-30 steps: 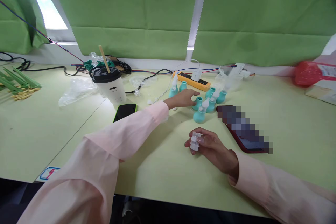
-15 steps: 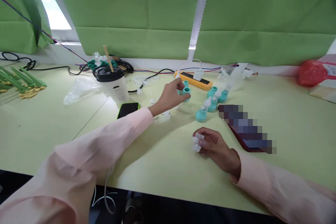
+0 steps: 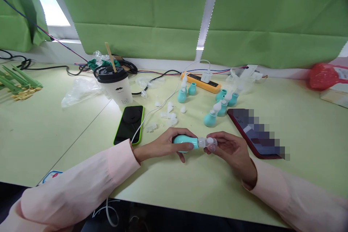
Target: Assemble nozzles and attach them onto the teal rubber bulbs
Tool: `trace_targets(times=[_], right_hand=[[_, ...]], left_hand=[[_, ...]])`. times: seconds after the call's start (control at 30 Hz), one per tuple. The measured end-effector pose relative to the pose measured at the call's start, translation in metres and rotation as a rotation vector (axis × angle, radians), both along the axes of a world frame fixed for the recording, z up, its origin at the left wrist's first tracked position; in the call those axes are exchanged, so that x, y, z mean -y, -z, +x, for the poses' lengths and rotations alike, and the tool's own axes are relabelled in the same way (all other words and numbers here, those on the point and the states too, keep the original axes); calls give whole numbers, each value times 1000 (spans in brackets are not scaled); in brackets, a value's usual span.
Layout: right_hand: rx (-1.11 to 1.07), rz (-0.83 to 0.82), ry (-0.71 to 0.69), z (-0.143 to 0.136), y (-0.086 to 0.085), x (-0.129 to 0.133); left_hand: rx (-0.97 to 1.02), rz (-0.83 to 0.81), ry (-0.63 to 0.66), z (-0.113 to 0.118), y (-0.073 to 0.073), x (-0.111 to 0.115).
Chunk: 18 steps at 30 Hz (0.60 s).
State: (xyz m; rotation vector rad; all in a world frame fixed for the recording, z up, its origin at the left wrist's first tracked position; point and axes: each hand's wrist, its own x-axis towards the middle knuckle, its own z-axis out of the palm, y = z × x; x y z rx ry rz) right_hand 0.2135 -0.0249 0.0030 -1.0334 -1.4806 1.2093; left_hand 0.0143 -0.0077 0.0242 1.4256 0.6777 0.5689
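Above the near part of the table, my left hand is closed around a teal rubber bulb lying sideways, its neck toward the right. My right hand pinches a clear plastic connector, whose end meets the bulb's neck; how far it sits inside I cannot tell. Beyond my hands lie several small white and clear plastic pieces. One teal bulb with a white tip stands behind them, with an open bulb beside it. More teal bulbs are grouped to the right, some with white tips.
A green-edged phone with a white cable lies left of my hands, a dark-red-edged phone to the right. Farther back are a paper cup with a straw, an orange power strip, plastic bags and a red bag.
My left hand has come back from the far bulbs with one teal bulb and brought it to the connector in my right hand. My right hand has stayed nearly in place.
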Motion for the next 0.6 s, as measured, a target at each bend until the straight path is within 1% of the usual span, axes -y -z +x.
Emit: trace_targets(times=[0.1,0.17,0.27,0.37,0.47,0.53,0.6], right_hand=[[67,55,-8,1,6,-1],[128,133,-26,2,8,-1],[253,321,-29,2,7,-1],[403,536,-10,2,1,0],[512,667,-9,3,-2,0],[563,695,-61,4,-4,-1],[591,715,-162,5,-4,-3]], left_hand=[[-35,-13,-5,-2,3,1],[-50,-21,-15,-2,5,3],[-90,-23,-27,0,6,6],[-158,13,-40,0,8,8],[-217,68,-67,0,10,8],[-248,116,-72,0,12,9],[-250,171,-63,0,12,9]])
